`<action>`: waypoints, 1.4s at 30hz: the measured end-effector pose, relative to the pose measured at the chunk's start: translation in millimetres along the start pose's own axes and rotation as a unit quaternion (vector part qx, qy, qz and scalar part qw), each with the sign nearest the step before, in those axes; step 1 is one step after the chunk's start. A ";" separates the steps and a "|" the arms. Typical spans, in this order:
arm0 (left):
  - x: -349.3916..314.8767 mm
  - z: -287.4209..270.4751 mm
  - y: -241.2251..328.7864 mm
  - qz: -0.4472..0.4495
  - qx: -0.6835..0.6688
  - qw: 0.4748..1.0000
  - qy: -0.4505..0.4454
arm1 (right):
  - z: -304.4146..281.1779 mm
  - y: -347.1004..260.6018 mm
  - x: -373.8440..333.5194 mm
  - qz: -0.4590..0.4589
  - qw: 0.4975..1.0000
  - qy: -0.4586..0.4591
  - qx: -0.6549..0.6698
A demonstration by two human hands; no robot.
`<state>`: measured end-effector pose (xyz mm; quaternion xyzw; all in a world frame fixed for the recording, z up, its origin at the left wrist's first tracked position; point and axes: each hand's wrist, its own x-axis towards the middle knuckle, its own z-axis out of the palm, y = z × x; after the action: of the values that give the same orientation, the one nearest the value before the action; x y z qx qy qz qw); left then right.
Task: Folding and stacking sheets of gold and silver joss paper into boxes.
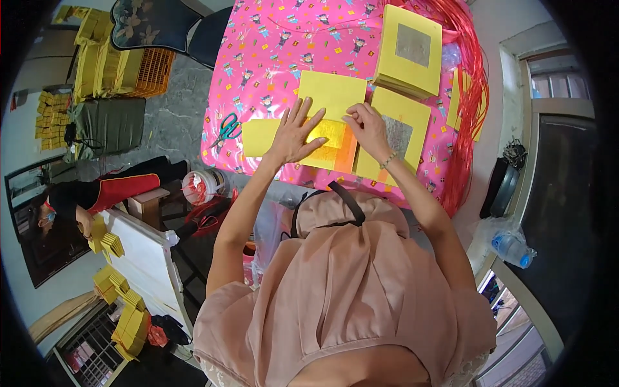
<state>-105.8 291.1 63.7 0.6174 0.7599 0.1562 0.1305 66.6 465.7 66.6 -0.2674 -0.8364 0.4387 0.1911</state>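
Our left hand (294,134) lies flat with fingers spread, pressing down on a yellow sheet with a gold foil square (330,143). Our right hand (367,129) has its fingertips pinched together on that sheet's upper right edge. The sheet rests near the front edge of the pink patterned tablecloth (271,51), overlapping other yellow sheets (one plain (331,92) just behind it, one with a silver square (400,132) to its right). A thick stack of the same paper (409,51) sits further back, red strings (474,97) run beside it, and green-handled scissors (225,129) lie well to the left.
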 end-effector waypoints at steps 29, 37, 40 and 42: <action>7.4 13.2 42.1 -0.216 -0.359 0.871 0.255 | 5.4 1.0 24.4 -0.331 0.879 0.132 -0.317; 24.9 19.1 29.1 -0.272 -0.646 0.659 0.272 | 6.5 -33.1 8.8 -0.342 0.900 0.087 -0.255; 2.9 1.6 25.7 -0.284 -0.661 0.633 0.286 | -8.5 -41.7 -5.6 -0.269 0.940 0.088 -0.189; -22.0 -10.1 14.2 -0.297 -0.653 0.621 0.316 | -12.7 -34.1 -16.7 -0.246 0.952 0.067 -0.169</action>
<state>-92.5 271.5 78.7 0.0231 0.5940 0.7499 0.2902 77.2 447.3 100.6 -0.1107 -0.9235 0.2115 0.3002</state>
